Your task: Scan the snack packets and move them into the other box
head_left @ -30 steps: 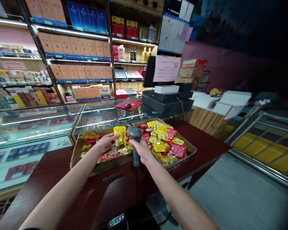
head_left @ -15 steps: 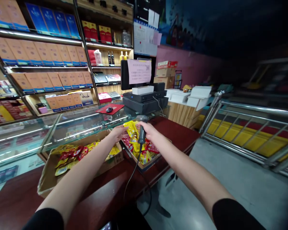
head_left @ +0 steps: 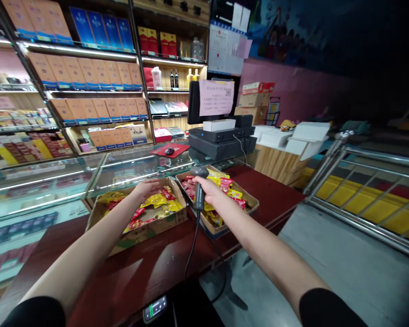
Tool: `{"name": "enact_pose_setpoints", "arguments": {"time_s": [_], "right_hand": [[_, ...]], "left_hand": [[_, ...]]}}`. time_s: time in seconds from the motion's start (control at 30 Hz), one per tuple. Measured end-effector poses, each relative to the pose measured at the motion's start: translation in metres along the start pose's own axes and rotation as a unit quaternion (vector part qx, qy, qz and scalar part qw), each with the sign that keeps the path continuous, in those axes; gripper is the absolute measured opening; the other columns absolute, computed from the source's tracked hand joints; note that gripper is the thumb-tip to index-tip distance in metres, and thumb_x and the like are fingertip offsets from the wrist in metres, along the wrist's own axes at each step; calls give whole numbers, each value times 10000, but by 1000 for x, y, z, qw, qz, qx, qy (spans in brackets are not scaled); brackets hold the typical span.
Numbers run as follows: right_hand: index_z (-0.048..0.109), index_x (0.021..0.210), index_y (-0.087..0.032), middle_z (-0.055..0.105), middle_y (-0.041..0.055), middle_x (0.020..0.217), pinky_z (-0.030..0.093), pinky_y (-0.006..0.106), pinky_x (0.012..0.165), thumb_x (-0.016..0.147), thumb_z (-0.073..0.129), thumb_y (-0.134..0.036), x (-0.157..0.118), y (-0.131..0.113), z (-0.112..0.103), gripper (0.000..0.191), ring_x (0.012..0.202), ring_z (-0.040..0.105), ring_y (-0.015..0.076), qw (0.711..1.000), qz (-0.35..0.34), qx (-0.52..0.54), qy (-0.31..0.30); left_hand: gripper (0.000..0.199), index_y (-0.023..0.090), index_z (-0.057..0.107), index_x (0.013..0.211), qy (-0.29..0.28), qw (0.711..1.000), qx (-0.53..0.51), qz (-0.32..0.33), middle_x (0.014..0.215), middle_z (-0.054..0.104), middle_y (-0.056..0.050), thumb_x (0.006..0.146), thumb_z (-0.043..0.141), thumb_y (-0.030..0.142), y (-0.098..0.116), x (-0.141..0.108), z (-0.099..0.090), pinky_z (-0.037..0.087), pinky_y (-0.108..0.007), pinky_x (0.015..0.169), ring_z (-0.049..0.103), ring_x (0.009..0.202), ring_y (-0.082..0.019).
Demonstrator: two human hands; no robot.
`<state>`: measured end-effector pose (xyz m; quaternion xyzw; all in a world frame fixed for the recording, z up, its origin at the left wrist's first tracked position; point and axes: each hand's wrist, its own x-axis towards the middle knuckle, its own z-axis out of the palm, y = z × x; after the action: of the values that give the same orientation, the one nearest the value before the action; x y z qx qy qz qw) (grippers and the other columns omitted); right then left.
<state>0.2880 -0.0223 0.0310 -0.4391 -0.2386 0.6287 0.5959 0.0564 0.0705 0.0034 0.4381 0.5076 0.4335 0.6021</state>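
My right hand (head_left: 209,190) is wrapped round the handle of a dark handheld barcode scanner (head_left: 199,196), its cable running down off the counter. Behind and below that hand sits a cardboard box (head_left: 254,209) of red and yellow snack packets (head_left: 226,183). My left hand (head_left: 146,188) is over the other cardboard box (head_left: 150,236), fingers stretched out and nothing visible in them. More red and yellow packets (head_left: 160,200) lie in that left box, partly hidden by my left forearm.
Both boxes stand on a dark red counter (head_left: 150,268) beside a glass display case (head_left: 122,165). Farther back are a monitor and black cash register (head_left: 221,143) and a mouse (head_left: 169,151). A phone (head_left: 155,309) lies near my lap. Metal railing (head_left: 364,195) stands at right.
My left hand has moved left, from beside a yellow packet near the scanner to over the left box. My right hand keeps hold of the scanner. The view has shifted left.
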Motion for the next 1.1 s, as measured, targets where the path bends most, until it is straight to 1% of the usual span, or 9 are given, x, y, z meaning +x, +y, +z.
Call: {"name": "enact_pose_setpoints", "arguments": {"time_s": [0.17, 0.27, 0.33, 0.47, 0.53, 0.73, 0.9, 1.03, 1.1], "right_hand": [[572, 730, -118, 632, 19, 615, 591, 308, 643, 736, 589, -68, -5, 41, 41, 54, 602, 661, 139, 997, 66, -6, -34], [567, 767, -130, 641, 13, 633, 597, 325, 631, 734, 597, -67, -8, 68, 57, 77, 607, 669, 146, 994, 92, -10, -54], [567, 787, -135, 656, 21, 670, 601, 335, 625, 731, 608, -73, -10, 85, 65, 93, 625, 678, 153, 992, 101, -15, -69], [575, 770, -127, 674, 47, 741, 607, 310, 605, 719, 638, -93, -14, 110, 75, 88, 673, 685, 158, 991, 85, -47, -97], [577, 765, -125, 672, 52, 764, 607, 303, 573, 702, 667, -105, -16, 117, 77, 112, 682, 683, 164, 991, 60, -66, -102], [587, 750, -121, 642, 42, 722, 609, 307, 533, 669, 712, -122, -19, 120, 75, 149, 716, 686, 193, 988, 49, -83, -118], [590, 721, -120, 645, 48, 723, 603, 298, 527, 674, 699, -119, -23, 118, 75, 118, 725, 687, 195, 987, 50, -98, -113], [590, 739, -121, 655, 54, 743, 606, 309, 555, 695, 670, -98, -25, 117, 74, 94, 747, 689, 197, 987, 59, -96, -117], [589, 767, -119, 665, 59, 771, 610, 336, 575, 703, 656, -83, -24, 116, 73, 98, 746, 692, 198, 987, 68, -85, -120]], "left_hand": [[364, 103, 669, 949, 35, 997, 72, -16, 787, 695, -99, 609, 793, 135, -15, -18, -58, 531, -281, 636, 664, 689, -178], [360, 113, 682, 966, 47, 978, 202, 0, 751, 695, -78, 636, 771, 228, -29, -29, -84, 505, -258, 616, 643, 650, -157], [290, 143, 711, 887, 38, 936, 349, 22, 743, 700, -60, 644, 750, 295, -37, -36, -97, 476, -239, 607, 636, 652, -159], [266, 179, 686, 660, 21, 814, 580, 16, 677, 684, -63, 604, 733, 435, -47, -45, -111, 436, -244, 612, 646, 704, -216], [330, 184, 651, 635, 33, 795, 605, 23, 691, 681, -83, 533, 763, 477, -51, -47, -112, 430, -253, 632, 648, 747, -249], [402, 209, 584, 626, 46, 840, 525, 128, 702, 647, -75, 369, 849, 367, -68, -50, -108, 431, -273, 664, 627, 768, -283], [434, 198, 641, 694, 57, 866, 480, 125, 728, 640, -52, 318, 854, 232, -72, -52, -111, 441, -269, 687, 621, 776, -264], [493, 188, 706, 875, 35, 888, 446, 108, 635, 623, 5, 395, 819, 185, -69, -50, -115, 425, -243, 639, 602, 669, -196], [402, 164, 718, 884, 13, 901, 420, 105, 595, 614, 14, 497, 788, 248, -66, -50, -114, 416, -240, 607, 587, 617, -175]]}}
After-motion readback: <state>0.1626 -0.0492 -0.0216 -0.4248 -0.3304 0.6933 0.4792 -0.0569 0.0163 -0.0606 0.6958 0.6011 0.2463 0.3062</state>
